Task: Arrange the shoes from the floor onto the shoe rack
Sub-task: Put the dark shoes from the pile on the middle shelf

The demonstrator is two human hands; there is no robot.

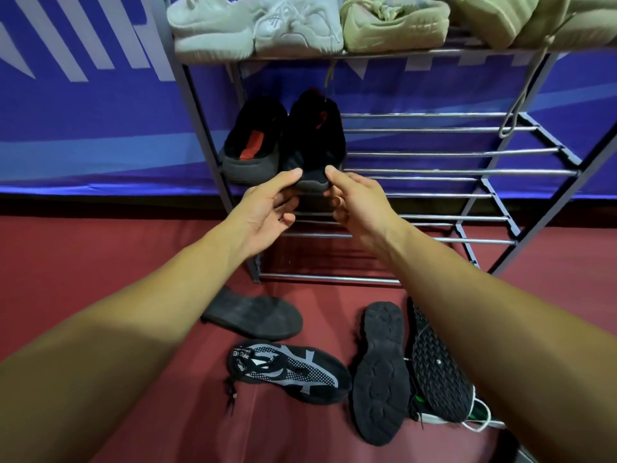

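My left hand [267, 208] and right hand [357, 205] both pinch the near end of a black shoe [314, 138] on the rack [434, 172] shelf, its mate [253, 142] just left of them.

Dark red floor [100, 255], matte, w/ a faint crease running diag. near bottom centre. Behind it, blue banner [83, 135] across the whole back wall, fabric-like, slightly wrinkled along lower edge. Broad white stripes [103, 35] slanting at top L, paler blue band sweeping across lower down. Thin dark strip [100, 203] between banner hem and floor. Just in front of banner: grey metal shoe rack [434, 172], open tiers of shiny horiz. bars, frame legs down on the floor. Even, soft light; bright glints along the bars, only weak shadows on the floor.
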